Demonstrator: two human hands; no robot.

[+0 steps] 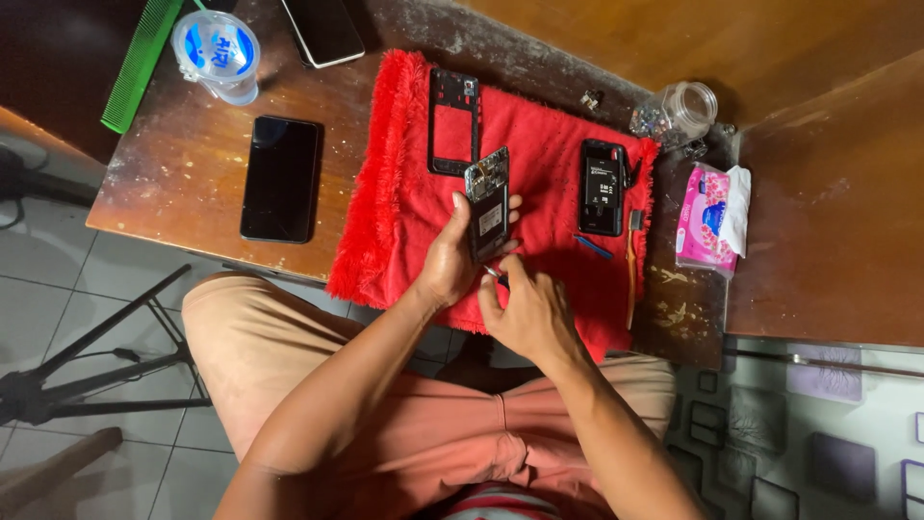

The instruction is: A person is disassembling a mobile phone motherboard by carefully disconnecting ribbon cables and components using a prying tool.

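My left hand [449,262] grips an opened phone [487,204] with its back removed, holding it tilted above the red towel [404,193]. My right hand [525,308] pinches a small metal tool [494,273] whose tip meets the phone's lower end. A black phone frame [452,120] lies on the towel behind the held phone. A second opened black phone [602,186] lies on the towel's right part.
A black phone [280,178] lies screen-up on the wooden table [192,164], another phone [323,31] at the back. A plastic cup [218,53], green comb [141,64], glass jar [680,113], pink tissue pack [709,219], blue tool [594,247] and a tripod [87,356] surround.
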